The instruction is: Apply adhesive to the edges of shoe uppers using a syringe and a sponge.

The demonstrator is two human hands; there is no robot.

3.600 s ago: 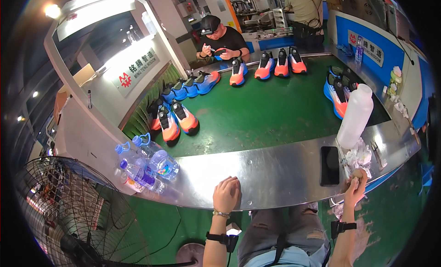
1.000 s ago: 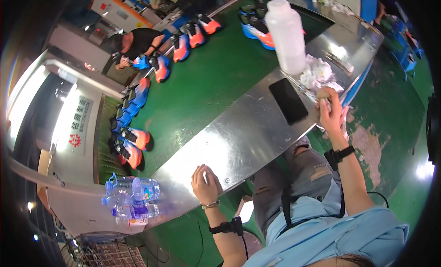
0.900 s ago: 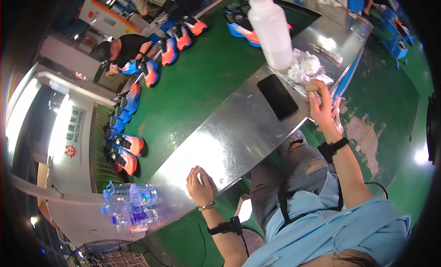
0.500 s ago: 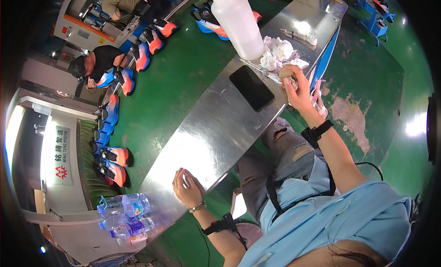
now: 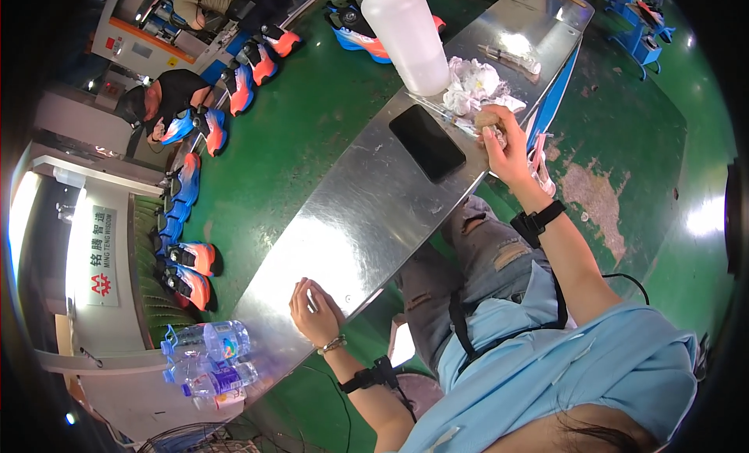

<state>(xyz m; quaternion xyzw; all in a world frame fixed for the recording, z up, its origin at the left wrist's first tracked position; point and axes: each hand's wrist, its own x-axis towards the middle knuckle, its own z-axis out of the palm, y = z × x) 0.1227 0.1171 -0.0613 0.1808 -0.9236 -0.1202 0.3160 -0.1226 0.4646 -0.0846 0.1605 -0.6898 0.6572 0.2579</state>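
My right hand (image 5: 508,150) is closed around a small tan lump (image 5: 487,119), perhaps a rubber or sponge piece, at the far right edge of the metal table (image 5: 324,199). Beside it lie crumpled white wipes (image 5: 473,85) and a black phone (image 5: 427,143), face up. My left hand (image 5: 315,313) rests on the near left part of the table, fingers loosely curved with a gap by the thumb, holding nothing. A large translucent white bottle (image 5: 407,44) stands beyond the phone.
Several plastic water bottles (image 5: 211,359) cluster at the table's left end. A syringe-like tube (image 5: 509,59) lies at the far end. Orange-and-blue shoes (image 5: 239,90) line a rack across the green floor (image 5: 273,149), where a co-worker (image 5: 175,94) bends over them.
The view has shifted slightly. Both hands keep nearly the same places, and the tan lump stays in my right hand. The co-worker's head has bent lower.
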